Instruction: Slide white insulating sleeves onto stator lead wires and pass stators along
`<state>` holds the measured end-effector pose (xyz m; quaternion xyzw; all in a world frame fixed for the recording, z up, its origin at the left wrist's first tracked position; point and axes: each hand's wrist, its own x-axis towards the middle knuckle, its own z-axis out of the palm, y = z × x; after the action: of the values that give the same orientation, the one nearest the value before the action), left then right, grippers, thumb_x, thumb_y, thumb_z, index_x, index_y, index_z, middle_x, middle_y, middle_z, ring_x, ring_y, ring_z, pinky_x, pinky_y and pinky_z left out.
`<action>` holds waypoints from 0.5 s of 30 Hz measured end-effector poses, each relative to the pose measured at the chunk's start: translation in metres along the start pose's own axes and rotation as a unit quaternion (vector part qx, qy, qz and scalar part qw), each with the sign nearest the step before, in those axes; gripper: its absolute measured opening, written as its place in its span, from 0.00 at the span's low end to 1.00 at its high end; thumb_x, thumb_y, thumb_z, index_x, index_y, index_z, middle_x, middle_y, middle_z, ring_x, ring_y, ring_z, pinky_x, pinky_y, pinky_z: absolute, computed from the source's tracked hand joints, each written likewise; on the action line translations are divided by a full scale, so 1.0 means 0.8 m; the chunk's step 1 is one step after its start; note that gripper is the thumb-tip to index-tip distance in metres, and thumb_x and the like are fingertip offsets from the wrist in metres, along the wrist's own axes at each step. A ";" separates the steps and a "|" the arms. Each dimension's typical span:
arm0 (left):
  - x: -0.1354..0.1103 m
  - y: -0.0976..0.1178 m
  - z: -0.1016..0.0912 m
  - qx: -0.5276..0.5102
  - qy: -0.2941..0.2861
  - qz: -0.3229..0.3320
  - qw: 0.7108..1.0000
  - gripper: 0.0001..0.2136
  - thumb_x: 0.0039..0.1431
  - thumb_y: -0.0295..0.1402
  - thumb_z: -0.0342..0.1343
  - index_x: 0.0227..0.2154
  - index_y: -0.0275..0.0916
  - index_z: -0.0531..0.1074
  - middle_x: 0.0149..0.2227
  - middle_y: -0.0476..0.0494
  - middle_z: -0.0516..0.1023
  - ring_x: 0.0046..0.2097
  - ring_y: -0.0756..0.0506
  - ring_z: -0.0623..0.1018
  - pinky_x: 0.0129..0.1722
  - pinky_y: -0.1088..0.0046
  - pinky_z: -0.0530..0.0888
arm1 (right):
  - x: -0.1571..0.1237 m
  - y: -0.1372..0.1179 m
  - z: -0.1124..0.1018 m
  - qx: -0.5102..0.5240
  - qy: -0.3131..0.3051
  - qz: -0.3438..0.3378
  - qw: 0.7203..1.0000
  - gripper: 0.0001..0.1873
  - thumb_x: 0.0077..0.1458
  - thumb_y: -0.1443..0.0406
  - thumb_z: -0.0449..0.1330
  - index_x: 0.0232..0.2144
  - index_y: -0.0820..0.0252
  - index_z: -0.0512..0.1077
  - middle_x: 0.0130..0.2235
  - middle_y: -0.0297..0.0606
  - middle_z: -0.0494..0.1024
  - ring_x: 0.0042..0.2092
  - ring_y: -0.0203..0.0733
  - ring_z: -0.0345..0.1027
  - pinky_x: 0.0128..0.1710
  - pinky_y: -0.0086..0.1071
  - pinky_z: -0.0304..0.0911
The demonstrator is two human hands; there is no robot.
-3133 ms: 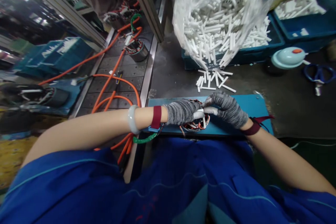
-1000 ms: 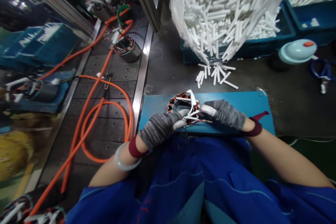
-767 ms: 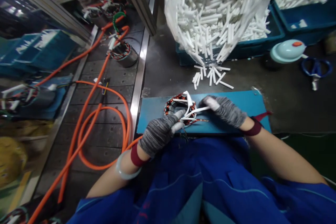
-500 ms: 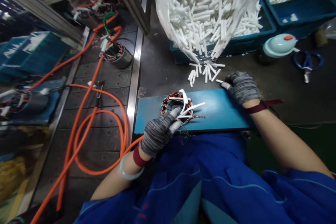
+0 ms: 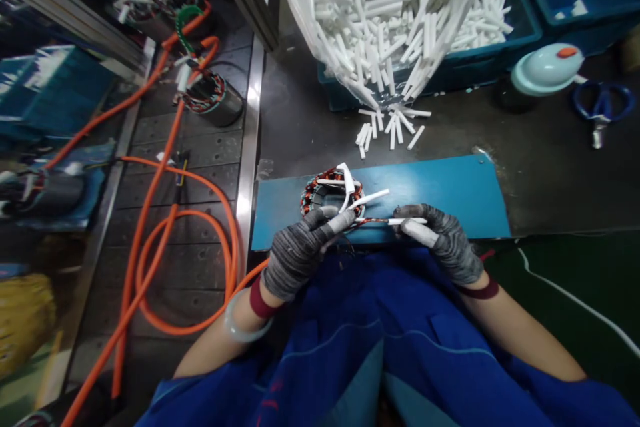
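Note:
A motor stator (image 5: 311,198) with copper windings rests on the blue board (image 5: 450,187). White sleeved leads (image 5: 374,198) stick out of its top. My left hand (image 5: 303,250), in a grey glove, is closed at the stator's near rim, its fingertips pinching a copper wire lead (image 5: 373,219) that points right. My right hand (image 5: 443,240), gloved too, pinches a thin white sleeve (image 5: 400,221) in line with that lead. The sleeve's left end meets the wire tip; whether the wire is inside it I cannot tell.
A clear plastic bag (image 5: 310,20) of white sleeves spills several onto the dark table beyond the board. Teal bins (image 5: 570,30), a light-blue-lidded cup (image 5: 547,70) and blue-handled scissors (image 5: 603,107) lie right. Left of the metal rail (image 5: 250,147) are an orange hose (image 5: 145,247) and another stator (image 5: 220,103).
My right hand has come left and nearer from the table beyond the board, bringing the white sleeve to the copper lead. My left hand has stayed at the stator.

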<state>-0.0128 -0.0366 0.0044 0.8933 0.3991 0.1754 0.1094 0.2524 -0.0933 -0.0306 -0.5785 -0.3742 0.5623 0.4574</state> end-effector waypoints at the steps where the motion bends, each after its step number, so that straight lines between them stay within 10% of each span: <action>1: 0.000 0.000 0.000 -0.004 0.004 0.001 1.000 0.15 0.73 0.33 0.50 0.55 0.47 0.78 0.51 0.44 0.83 0.43 0.46 0.85 0.36 0.75 0.82 | 0.001 0.001 0.003 0.008 -0.009 0.002 1.000 0.18 0.53 0.52 0.70 0.42 0.55 0.82 0.36 0.37 0.86 0.37 0.45 0.80 0.39 0.37 0.75; 5: 0.002 0.000 0.002 -0.026 0.019 0.006 0.999 0.14 0.72 0.37 0.52 0.55 0.44 0.77 0.50 0.43 0.83 0.44 0.46 0.85 0.38 0.75 0.82 | 0.006 -0.002 0.016 -0.075 -0.037 -0.139 0.987 0.11 0.58 0.58 0.67 0.43 0.50 0.82 0.44 0.35 0.86 0.44 0.45 0.80 0.46 0.38 0.75; 9: 0.000 0.007 0.010 0.008 0.052 -0.006 0.999 0.14 0.71 0.38 0.55 0.55 0.43 0.77 0.49 0.42 0.84 0.42 0.45 0.85 0.34 0.75 0.80 | 0.014 -0.013 0.023 -0.293 -0.063 -0.312 0.901 0.13 0.66 0.63 0.58 0.47 0.50 0.82 0.42 0.40 0.85 0.42 0.43 0.78 0.45 0.37 0.73; 15: -0.004 0.025 0.029 0.109 0.123 -0.006 0.986 0.09 0.68 0.34 0.58 0.46 0.44 0.81 0.46 0.43 0.85 0.38 0.46 0.85 0.28 0.76 0.75 | 0.031 -0.027 0.043 -0.146 -0.256 -0.070 0.953 0.29 0.72 0.51 0.46 0.29 0.58 0.78 0.19 0.31 0.73 0.20 0.33 0.64 0.26 0.28 0.66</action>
<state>0.0079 -0.0539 -0.0108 0.8691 0.4317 0.2387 -0.0371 0.2225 -0.0593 -0.0160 -0.4484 -0.5965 0.5968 0.2949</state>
